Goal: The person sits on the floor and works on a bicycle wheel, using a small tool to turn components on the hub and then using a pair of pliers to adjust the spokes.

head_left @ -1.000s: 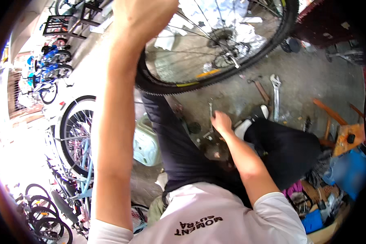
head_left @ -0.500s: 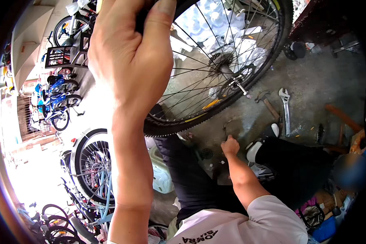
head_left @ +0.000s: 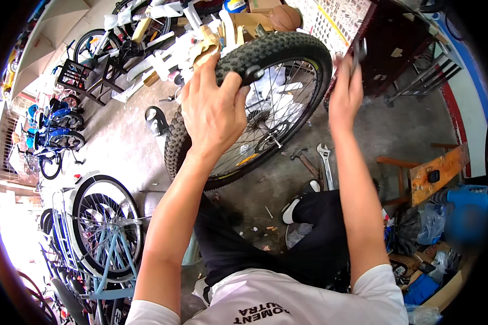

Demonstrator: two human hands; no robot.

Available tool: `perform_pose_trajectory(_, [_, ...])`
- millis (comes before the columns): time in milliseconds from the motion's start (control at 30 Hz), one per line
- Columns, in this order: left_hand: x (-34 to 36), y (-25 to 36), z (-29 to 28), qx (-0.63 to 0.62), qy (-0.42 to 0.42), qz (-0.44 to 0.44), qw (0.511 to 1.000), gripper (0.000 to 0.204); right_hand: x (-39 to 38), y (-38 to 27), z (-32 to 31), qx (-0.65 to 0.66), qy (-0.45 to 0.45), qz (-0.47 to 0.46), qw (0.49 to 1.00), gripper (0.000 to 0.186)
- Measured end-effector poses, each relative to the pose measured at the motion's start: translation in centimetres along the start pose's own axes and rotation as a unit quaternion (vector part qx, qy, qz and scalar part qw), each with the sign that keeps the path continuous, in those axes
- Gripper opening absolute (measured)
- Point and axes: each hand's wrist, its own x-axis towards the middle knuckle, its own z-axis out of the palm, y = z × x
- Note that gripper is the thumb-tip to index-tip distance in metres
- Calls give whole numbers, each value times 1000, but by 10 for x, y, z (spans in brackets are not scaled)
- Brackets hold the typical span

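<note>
A bicycle wheel point(head_left: 324, 60) with a knobby black tyre stands tilted in front of me. My left hand point(head_left: 214, 111) is closed over the tyre's near left side. Beside its thumb a short dark piece with a shiny end point(head_left: 254, 74) lies against the tyre; I cannot tell whether my fingers hold it too. Raised at the wheel's right edge, my right hand point(head_left: 345, 97) is closed around a small metal tool point(head_left: 359, 51), blurred, its exact kind unclear. The wheel's hub with its sprockets point(head_left: 261, 120) shows between the spokes.
On the floor lie an adjustable wrench point(head_left: 326, 165) and a hammer point(head_left: 306, 161), near my foot. A wooden stool point(head_left: 436, 173) stands at right. Parked bicycles point(head_left: 106, 227) line the left. Behind the wheel are cardboard, wrappings and a basketball point(head_left: 284, 19).
My right hand has risen from low near the floor to the wheel's right edge, with a metal tool. My left hand appears lower and farther from view, still on the tyre; the view has shifted.
</note>
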Motion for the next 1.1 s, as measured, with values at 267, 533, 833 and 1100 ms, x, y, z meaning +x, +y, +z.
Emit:
perform_pose_trajectory(267, [-51, 50, -31, -109, 53, 90, 989, 14, 37, -41, 35, -327, -226, -170, 902, 27])
perform_pose_trajectory(533, [-235, 65, 88, -313, -193, -353, 861, 18, 38, -29, 24, -330, -164, -182, 911, 30])
perform_pose_trajectory(833, [-256, 83, 185, -337, -230, -410, 815, 24, 36, -30, 12, -375, -194, -152, 894, 37])
perform_pose_trajectory(1100, [-249, 78, 212, -395, -237, -441, 770, 27, 28, -44, 17, -381, -169, -164, 894, 29])
